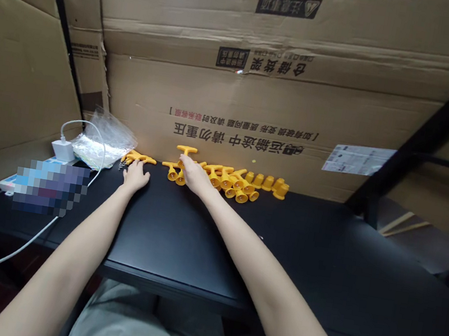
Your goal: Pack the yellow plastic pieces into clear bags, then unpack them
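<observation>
Gripping upright yellow T-piece (187,151) with right hand (192,177) at far bench (179,240) edge; resting left hand (136,174) open on flat yellow pieces (137,156) just left of it.

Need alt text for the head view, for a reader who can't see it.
Two hands reach across a black table to yellow plastic parts along a cardboard wall. The left hand rests on a small pile; the right hand touches an upright T-shaped part.
</observation>
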A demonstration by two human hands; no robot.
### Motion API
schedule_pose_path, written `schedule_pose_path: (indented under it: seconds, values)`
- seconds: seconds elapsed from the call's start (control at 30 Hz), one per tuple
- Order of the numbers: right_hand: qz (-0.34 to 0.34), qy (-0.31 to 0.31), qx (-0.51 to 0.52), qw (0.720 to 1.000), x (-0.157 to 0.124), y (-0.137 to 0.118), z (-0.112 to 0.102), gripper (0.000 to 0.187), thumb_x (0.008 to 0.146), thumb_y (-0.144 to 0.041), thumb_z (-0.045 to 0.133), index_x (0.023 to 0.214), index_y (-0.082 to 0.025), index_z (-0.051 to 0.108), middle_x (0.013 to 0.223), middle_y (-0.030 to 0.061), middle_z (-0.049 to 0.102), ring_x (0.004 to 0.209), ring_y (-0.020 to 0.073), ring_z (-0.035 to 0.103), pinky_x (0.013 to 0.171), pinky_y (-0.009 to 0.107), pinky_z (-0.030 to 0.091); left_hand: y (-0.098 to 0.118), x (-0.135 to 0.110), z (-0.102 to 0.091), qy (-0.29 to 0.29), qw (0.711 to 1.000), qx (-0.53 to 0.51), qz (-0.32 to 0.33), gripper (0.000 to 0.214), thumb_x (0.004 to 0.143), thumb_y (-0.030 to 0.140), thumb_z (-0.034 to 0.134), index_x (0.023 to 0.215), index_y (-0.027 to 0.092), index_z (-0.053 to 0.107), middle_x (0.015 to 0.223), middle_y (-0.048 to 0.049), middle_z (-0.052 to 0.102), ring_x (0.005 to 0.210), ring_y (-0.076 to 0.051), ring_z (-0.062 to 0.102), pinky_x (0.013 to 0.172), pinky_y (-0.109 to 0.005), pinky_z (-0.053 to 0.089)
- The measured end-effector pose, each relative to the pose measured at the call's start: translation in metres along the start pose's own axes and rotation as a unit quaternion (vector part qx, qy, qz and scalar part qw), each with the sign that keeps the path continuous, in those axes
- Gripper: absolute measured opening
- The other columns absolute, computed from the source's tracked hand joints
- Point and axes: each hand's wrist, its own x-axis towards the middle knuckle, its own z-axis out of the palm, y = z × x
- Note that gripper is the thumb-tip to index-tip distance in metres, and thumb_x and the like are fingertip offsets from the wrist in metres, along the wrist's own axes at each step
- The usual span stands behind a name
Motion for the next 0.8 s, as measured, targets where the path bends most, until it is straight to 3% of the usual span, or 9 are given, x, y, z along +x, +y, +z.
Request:
schedule_pose_path:
  seconds: [0.1, 0.27, 0.43, 0.6, 0.8]
  values:
    - [0.060, -0.042, -0.066, 0.995, 0.004, -0.009, 0.001, 0.050, 0.080, -0.004, 0.040, 0.128, -0.017, 0.044, 0.130, 0.0151, 0.054, 0.106, 0.0299, 0.060, 0.089, 0.047, 0.044, 0.002, -0.001, -0.001, -0.010, 1.000, 0.013, -0.007, 0.045, 0.078, 0.027, 0.052, 0.123, 0.024, 0.049, 0.143, -0.0139, 0.040, 0.133, -0.031, 0.035, 0.105, -0.058, 0.029]
    - [0.082, -0.071, -0.125, 0.986, 0.007, -0.020, 0.000, 0.045, 0.081, -0.008, 0.043, 0.125, -0.015, 0.046, 0.124, 0.0141, 0.058, 0.112, 0.0289, 0.056, 0.092, 0.046, 0.041, 0.007, -0.003, -0.003, -0.029, 0.998, 0.055, -0.028, 0.046, 0.081, 0.030, 0.050, 0.126, 0.023, 0.047, 0.144, -0.0114, 0.039, 0.133, -0.028, 0.035, 0.107, -0.052, 0.031]
    - [0.098, -0.082, -0.129, 0.983, 0.007, -0.022, 0.002, 0.044, 0.083, -0.010, 0.041, 0.126, -0.016, 0.047, 0.131, 0.0137, 0.054, 0.119, 0.0276, 0.050, 0.097, 0.048, 0.037, 0.009, -0.003, -0.003, -0.035, 0.997, 0.066, -0.022, 0.045, 0.081, 0.032, 0.050, 0.125, 0.022, 0.047, 0.142, -0.0119, 0.040, 0.131, -0.029, 0.037, 0.105, -0.049, 0.034]
    - [0.100, -0.099, -0.111, 0.984, 0.006, -0.021, 0.003, 0.044, 0.085, -0.017, 0.040, 0.129, -0.016, 0.048, 0.142, 0.0124, 0.045, 0.130, 0.0276, 0.040, 0.106, 0.056, 0.024, 0.009, -0.003, -0.002, -0.034, 0.997, 0.067, -0.020, 0.045, 0.081, 0.032, 0.051, 0.125, 0.023, 0.048, 0.141, -0.0119, 0.041, 0.130, -0.030, 0.039, 0.104, -0.049, 0.036]
    - [0.081, -0.048, -0.091, 0.991, 0.006, -0.010, -0.012, 0.042, 0.088, -0.021, 0.035, 0.127, -0.018, 0.051, 0.145, 0.0096, 0.042, 0.133, 0.0219, 0.037, 0.112, 0.055, 0.015, 0.009, -0.003, -0.002, -0.048, 0.996, 0.072, -0.016, 0.049, 0.081, 0.032, 0.051, 0.129, 0.024, 0.046, 0.144, -0.0114, 0.038, 0.131, -0.030, 0.038, 0.103, -0.049, 0.036]
